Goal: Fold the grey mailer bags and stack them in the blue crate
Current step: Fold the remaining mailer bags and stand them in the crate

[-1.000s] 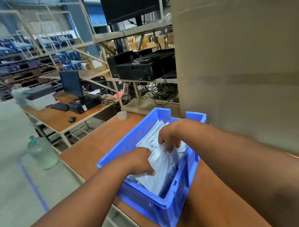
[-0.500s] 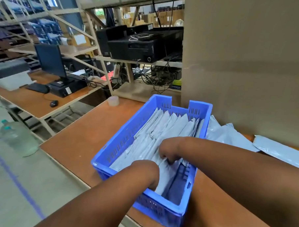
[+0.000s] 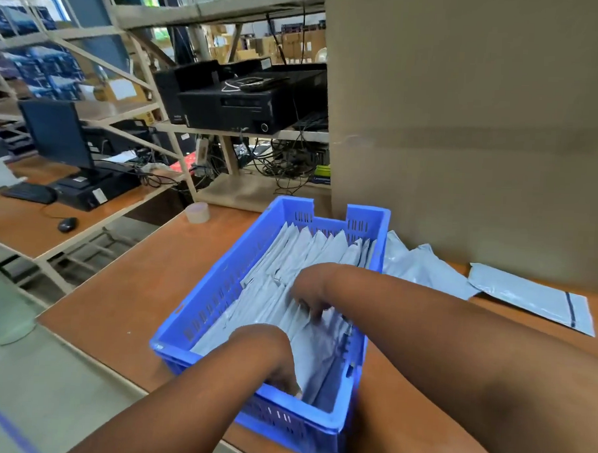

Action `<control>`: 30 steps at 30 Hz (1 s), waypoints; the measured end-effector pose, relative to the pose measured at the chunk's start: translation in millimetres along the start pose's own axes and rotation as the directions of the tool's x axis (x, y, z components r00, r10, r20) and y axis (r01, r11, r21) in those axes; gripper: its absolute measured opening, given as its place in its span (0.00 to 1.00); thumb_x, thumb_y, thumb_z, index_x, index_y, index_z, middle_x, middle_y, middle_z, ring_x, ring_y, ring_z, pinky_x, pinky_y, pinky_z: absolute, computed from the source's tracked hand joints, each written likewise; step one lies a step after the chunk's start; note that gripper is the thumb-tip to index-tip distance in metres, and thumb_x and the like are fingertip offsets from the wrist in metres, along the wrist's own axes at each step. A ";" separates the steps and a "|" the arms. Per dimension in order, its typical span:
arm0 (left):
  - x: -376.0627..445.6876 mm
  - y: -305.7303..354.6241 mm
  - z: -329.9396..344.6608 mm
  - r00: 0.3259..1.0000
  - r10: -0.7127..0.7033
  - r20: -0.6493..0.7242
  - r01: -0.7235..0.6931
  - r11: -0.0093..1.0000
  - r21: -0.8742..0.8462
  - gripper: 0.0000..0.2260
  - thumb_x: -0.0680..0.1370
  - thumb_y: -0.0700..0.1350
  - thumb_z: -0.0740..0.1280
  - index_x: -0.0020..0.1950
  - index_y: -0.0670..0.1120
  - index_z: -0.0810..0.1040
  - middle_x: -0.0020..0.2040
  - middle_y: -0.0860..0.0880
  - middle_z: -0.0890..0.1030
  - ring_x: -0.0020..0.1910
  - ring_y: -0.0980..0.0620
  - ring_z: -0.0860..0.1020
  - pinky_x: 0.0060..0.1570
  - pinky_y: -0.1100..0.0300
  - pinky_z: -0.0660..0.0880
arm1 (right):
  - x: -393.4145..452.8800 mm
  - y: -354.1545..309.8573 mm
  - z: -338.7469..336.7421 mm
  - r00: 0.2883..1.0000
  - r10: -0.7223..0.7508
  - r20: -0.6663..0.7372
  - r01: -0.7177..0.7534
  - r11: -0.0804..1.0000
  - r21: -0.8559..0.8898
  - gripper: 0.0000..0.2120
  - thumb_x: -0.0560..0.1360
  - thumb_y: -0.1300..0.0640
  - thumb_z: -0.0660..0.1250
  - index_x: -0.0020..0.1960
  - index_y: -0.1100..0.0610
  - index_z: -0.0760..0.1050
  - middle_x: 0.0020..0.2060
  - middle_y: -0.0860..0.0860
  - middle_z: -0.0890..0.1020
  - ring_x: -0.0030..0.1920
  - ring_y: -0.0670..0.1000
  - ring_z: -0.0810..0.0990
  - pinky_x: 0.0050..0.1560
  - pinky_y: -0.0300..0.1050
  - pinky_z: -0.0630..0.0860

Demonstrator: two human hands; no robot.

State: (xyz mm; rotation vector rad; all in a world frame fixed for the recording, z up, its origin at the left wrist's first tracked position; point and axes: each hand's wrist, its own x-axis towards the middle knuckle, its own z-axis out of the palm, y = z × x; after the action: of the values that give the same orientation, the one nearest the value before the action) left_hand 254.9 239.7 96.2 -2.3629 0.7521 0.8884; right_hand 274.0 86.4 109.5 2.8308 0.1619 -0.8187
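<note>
Folded grey plastic mailer bags (image 3: 310, 257), standing on edge in a row inside the blue perforated plastic crate (image 3: 220, 277), filling it from the far wall to near the front. At the near end, one more folded bag, being tucked in behind the row. Right hand (image 3: 310, 288) on the top edges of the bags near the middle, fingers curled down among them; whether pinching one or only pressing, not clear. Left hand (image 3: 268, 358) low in the near corner of the crate, fingertips hidden by the bags, so grip cannot be told. Hands apart, both inside the crate.

Probably the stacking step, almost finished for this bag. Next, most likely: to release, to lift both hands out, to reach right for a loose flat grey mailer bag (image 3: 534, 300) lying on the brown wooden tabletop (image 3: 123, 287), below the big cardboard box (image 3: 466, 131). More crumpled unfolded grey bags (image 3: 422, 269) just beside the crate's right wall.
</note>
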 end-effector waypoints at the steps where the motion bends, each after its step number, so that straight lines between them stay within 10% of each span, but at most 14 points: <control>1: -6.8 -0.9 -5.4 0.999 0.017 -0.030 -0.018 0.999 -0.034 0.26 0.62 0.72 0.79 0.41 0.50 0.83 0.37 0.53 0.86 0.39 0.47 0.85 0.55 0.53 0.81 | -5.6 7.1 -3.3 0.999 0.012 -0.050 -0.008 0.998 0.067 0.19 0.75 0.50 0.79 0.63 0.51 0.80 0.42 0.46 0.82 0.48 0.52 0.81 0.40 0.42 0.72; 8: -50.6 29.7 -82.4 0.878 0.143 -0.456 -0.161 0.987 -0.001 0.21 0.78 0.62 0.70 0.34 0.47 0.76 0.24 0.53 0.80 0.33 0.54 0.82 0.49 0.57 0.80 | -86.1 74.4 4.8 0.932 0.175 -0.317 -0.105 0.968 0.226 0.11 0.79 0.43 0.72 0.57 0.48 0.81 0.51 0.47 0.83 0.54 0.53 0.80 0.48 0.48 0.74; 17: -70.3 158.8 -144.9 0.610 0.511 -0.606 -0.367 0.860 0.355 0.13 0.78 0.57 0.70 0.54 0.48 0.83 0.54 0.47 0.83 0.58 0.44 0.81 0.51 0.52 0.77 | -204.9 154.3 90.0 0.815 0.493 -0.306 -0.336 0.831 0.443 0.18 0.81 0.46 0.69 0.67 0.53 0.80 0.63 0.54 0.83 0.61 0.59 0.81 0.60 0.50 0.77; 30: 62.2 284.9 -82.6 0.745 0.455 -0.487 -0.385 0.891 0.243 0.24 0.73 0.57 0.71 0.65 0.48 0.72 0.63 0.43 0.75 0.63 0.38 0.77 0.61 0.44 0.76 | -182.9 178.0 269.9 0.692 0.692 -0.205 -0.318 0.547 0.774 0.22 0.80 0.42 0.66 0.73 0.44 0.74 0.68 0.54 0.73 0.67 0.60 0.76 0.62 0.52 0.75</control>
State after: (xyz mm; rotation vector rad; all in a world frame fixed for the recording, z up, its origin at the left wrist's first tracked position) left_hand 146.3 -36.3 34.1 -2.3748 1.5705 0.2977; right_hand 8.5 -153.9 10.9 3.3583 -1.1550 0.0625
